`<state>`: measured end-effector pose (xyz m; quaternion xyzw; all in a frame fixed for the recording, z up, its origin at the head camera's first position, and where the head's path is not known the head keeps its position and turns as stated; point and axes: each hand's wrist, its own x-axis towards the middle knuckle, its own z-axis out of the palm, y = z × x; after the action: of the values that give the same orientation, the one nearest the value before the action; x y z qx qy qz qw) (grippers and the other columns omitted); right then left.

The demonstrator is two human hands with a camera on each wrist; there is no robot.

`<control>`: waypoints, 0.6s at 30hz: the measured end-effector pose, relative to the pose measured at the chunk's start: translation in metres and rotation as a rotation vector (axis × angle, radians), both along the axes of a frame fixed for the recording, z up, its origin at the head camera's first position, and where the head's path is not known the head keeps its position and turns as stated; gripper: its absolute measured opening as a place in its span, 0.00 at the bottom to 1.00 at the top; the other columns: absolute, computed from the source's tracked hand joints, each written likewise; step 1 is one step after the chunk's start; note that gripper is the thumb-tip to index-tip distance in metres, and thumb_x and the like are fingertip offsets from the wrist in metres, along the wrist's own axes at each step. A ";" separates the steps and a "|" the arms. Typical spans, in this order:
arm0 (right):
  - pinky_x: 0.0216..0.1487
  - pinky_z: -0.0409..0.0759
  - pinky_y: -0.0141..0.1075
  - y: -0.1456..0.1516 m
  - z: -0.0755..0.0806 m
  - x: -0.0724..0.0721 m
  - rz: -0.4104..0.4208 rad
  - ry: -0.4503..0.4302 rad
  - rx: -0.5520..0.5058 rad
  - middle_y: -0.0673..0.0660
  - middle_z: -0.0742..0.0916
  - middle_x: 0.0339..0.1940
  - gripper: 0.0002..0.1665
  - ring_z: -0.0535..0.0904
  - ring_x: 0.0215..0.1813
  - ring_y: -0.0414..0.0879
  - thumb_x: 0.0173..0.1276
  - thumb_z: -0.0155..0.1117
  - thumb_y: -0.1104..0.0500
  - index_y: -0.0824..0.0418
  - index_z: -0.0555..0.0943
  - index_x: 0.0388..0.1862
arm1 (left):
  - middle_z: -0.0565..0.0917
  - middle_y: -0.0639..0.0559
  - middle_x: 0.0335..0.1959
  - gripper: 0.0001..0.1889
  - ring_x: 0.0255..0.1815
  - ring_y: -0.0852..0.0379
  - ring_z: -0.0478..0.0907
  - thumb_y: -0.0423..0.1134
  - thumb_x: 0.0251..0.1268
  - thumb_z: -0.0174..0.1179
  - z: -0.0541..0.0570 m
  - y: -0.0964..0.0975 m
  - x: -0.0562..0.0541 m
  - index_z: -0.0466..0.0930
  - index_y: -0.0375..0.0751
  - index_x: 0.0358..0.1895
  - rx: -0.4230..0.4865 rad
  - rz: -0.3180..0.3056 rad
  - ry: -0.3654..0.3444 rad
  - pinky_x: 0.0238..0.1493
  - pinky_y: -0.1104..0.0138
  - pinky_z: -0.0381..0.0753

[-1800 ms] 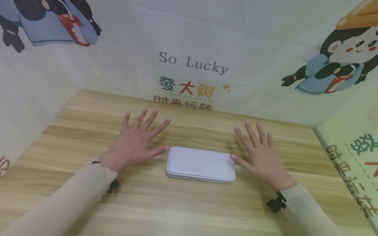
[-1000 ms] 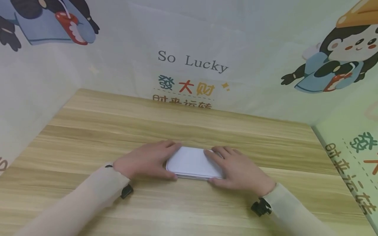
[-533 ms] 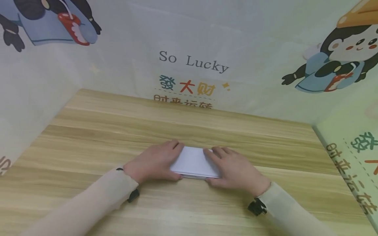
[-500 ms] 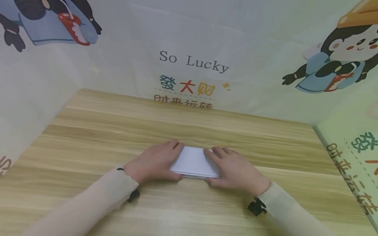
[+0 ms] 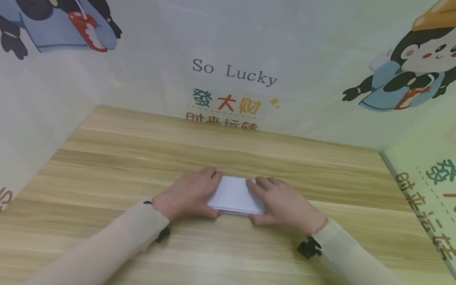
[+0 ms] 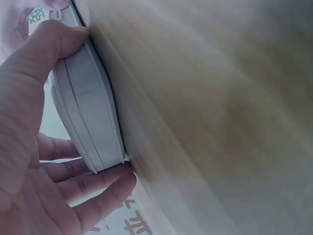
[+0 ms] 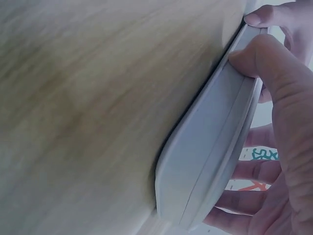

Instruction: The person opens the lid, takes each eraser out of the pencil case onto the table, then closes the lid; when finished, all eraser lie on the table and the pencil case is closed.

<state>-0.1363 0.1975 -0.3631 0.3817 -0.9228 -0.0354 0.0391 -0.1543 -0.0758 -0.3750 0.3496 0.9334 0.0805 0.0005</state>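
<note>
A flat white case point(image 5: 236, 194) with rounded corners lies on the wooden table, long side facing me. My left hand point(image 5: 188, 194) grips its left end, thumb on the near side and fingers round the far side. At the other end my right hand point(image 5: 286, 204) holds it likewise, with fingers reaching over the top. In the left wrist view a seam runs along the side of the case point(image 6: 93, 107), and a small slotted part shows by the thumbs. The right wrist view shows the case point(image 7: 205, 142) with its lower edge close along the table.
The wood-grain table point(image 5: 228, 253) ends at a pale printed cloth point(image 5: 303, 47) at the back, with cloth on both sides as well. Black straps with small black devices point(image 5: 310, 247) sit at both wrists, below light sleeves.
Both hands came down from spread-fingered positions beside the case and took hold of its two ends. The left hand shifted slightly right; over the last half second hardly anything moved.
</note>
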 end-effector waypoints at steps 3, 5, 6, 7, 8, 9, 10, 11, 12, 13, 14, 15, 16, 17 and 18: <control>0.58 0.88 0.50 -0.001 0.001 0.000 0.000 -0.006 0.000 0.63 0.84 0.62 0.52 0.86 0.57 0.59 0.61 0.72 0.34 0.64 0.74 0.75 | 0.82 0.45 0.51 0.42 0.44 0.55 0.78 0.61 0.50 0.73 0.001 0.001 0.000 0.75 0.34 0.62 0.000 -0.001 0.004 0.44 0.60 0.87; 0.57 0.89 0.50 -0.002 0.002 0.000 -0.001 -0.015 0.003 0.64 0.85 0.63 0.52 0.87 0.56 0.60 0.61 0.72 0.34 0.64 0.74 0.75 | 0.82 0.45 0.51 0.42 0.44 0.55 0.78 0.61 0.50 0.73 0.002 0.001 0.000 0.75 0.34 0.62 -0.006 -0.004 0.006 0.44 0.60 0.87; 0.56 0.89 0.50 -0.003 0.003 0.000 -0.002 -0.019 0.004 0.64 0.85 0.63 0.52 0.87 0.56 0.60 0.61 0.72 0.35 0.65 0.74 0.74 | 0.82 0.45 0.51 0.42 0.44 0.55 0.78 0.62 0.50 0.73 0.002 0.002 0.000 0.75 0.34 0.62 -0.007 -0.005 0.006 0.44 0.60 0.87; 0.55 0.89 0.50 -0.003 0.003 0.000 -0.002 -0.024 0.004 0.65 0.85 0.63 0.52 0.87 0.55 0.61 0.60 0.72 0.35 0.65 0.74 0.74 | 0.82 0.45 0.51 0.42 0.44 0.55 0.78 0.62 0.50 0.73 0.002 0.002 0.000 0.75 0.34 0.61 -0.009 -0.007 0.006 0.43 0.60 0.87; 0.55 0.89 0.50 -0.004 0.004 0.001 -0.004 -0.027 0.006 0.65 0.85 0.63 0.51 0.87 0.55 0.61 0.60 0.72 0.35 0.65 0.74 0.74 | 0.82 0.45 0.51 0.42 0.44 0.55 0.78 0.62 0.50 0.73 0.003 0.002 -0.001 0.75 0.33 0.61 -0.009 -0.009 0.006 0.43 0.60 0.87; 0.55 0.89 0.50 -0.004 0.005 0.001 -0.006 -0.029 0.007 0.65 0.84 0.63 0.51 0.87 0.56 0.61 0.60 0.73 0.35 0.65 0.74 0.74 | 0.82 0.45 0.51 0.42 0.44 0.55 0.78 0.62 0.50 0.73 0.003 0.002 -0.001 0.75 0.33 0.61 -0.013 -0.009 0.003 0.43 0.60 0.87; 0.55 0.89 0.50 -0.004 0.005 0.001 -0.008 -0.032 0.007 0.65 0.84 0.63 0.51 0.87 0.56 0.61 0.60 0.73 0.35 0.65 0.74 0.74 | 0.82 0.45 0.51 0.42 0.43 0.55 0.78 0.62 0.50 0.73 0.003 0.002 -0.001 0.75 0.33 0.61 -0.015 -0.009 0.000 0.43 0.60 0.87; 0.55 0.89 0.50 -0.004 0.005 0.001 -0.009 -0.032 0.008 0.65 0.84 0.64 0.51 0.87 0.56 0.62 0.60 0.73 0.35 0.65 0.74 0.74 | 0.82 0.45 0.50 0.42 0.43 0.55 0.78 0.62 0.50 0.73 0.003 0.002 -0.001 0.75 0.33 0.61 -0.017 -0.009 -0.003 0.43 0.61 0.87; 0.56 0.89 0.51 -0.004 0.006 0.001 -0.010 -0.036 0.007 0.65 0.84 0.64 0.51 0.87 0.56 0.62 0.60 0.73 0.36 0.65 0.74 0.74 | 0.82 0.45 0.50 0.42 0.43 0.55 0.78 0.62 0.50 0.73 0.003 0.003 -0.001 0.75 0.33 0.61 -0.020 -0.008 -0.005 0.43 0.61 0.87; 0.56 0.89 0.51 -0.004 0.006 0.001 -0.011 -0.040 0.004 0.66 0.84 0.65 0.51 0.87 0.57 0.62 0.60 0.73 0.36 0.65 0.74 0.74 | 0.82 0.45 0.50 0.42 0.43 0.55 0.77 0.62 0.50 0.73 0.003 0.003 -0.001 0.75 0.33 0.61 -0.021 -0.006 -0.007 0.43 0.61 0.87; 0.57 0.89 0.51 -0.004 0.007 0.001 -0.010 -0.044 0.003 0.66 0.84 0.65 0.51 0.87 0.57 0.62 0.60 0.73 0.36 0.65 0.74 0.74 | 0.82 0.45 0.50 0.42 0.43 0.55 0.77 0.61 0.50 0.73 0.003 0.002 -0.001 0.75 0.33 0.61 -0.022 -0.005 -0.007 0.43 0.61 0.87; 0.57 0.89 0.51 -0.004 0.007 0.000 -0.010 -0.050 0.000 0.66 0.84 0.65 0.51 0.86 0.58 0.62 0.60 0.73 0.36 0.66 0.75 0.74 | 0.82 0.45 0.50 0.41 0.43 0.55 0.77 0.61 0.50 0.73 0.003 0.002 -0.001 0.75 0.33 0.60 -0.023 -0.004 -0.008 0.43 0.61 0.87; 0.58 0.88 0.51 -0.003 0.008 0.000 -0.009 -0.058 -0.003 0.66 0.84 0.65 0.51 0.86 0.58 0.62 0.60 0.73 0.36 0.66 0.74 0.74 | 0.82 0.45 0.50 0.41 0.43 0.55 0.77 0.61 0.50 0.73 0.003 0.002 -0.002 0.75 0.33 0.60 -0.023 -0.004 -0.009 0.43 0.61 0.87; 0.58 0.88 0.51 -0.003 0.008 0.000 -0.009 -0.065 -0.005 0.66 0.84 0.65 0.51 0.86 0.59 0.62 0.61 0.73 0.36 0.66 0.74 0.74 | 0.82 0.45 0.50 0.41 0.43 0.55 0.77 0.61 0.50 0.73 0.003 0.003 -0.002 0.75 0.33 0.60 -0.022 -0.004 -0.009 0.43 0.61 0.87; 0.59 0.88 0.52 -0.002 0.009 -0.001 -0.012 -0.076 -0.009 0.66 0.84 0.65 0.51 0.86 0.60 0.62 0.61 0.73 0.36 0.66 0.74 0.74 | 0.82 0.45 0.50 0.42 0.43 0.55 0.77 0.61 0.50 0.73 0.003 0.003 -0.002 0.75 0.33 0.60 -0.021 -0.004 -0.009 0.44 0.61 0.87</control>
<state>-0.1372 0.1953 -0.3545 0.3772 -0.9259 -0.0169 0.0053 -0.1562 -0.0732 -0.3723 0.3511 0.9335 0.0722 0.0089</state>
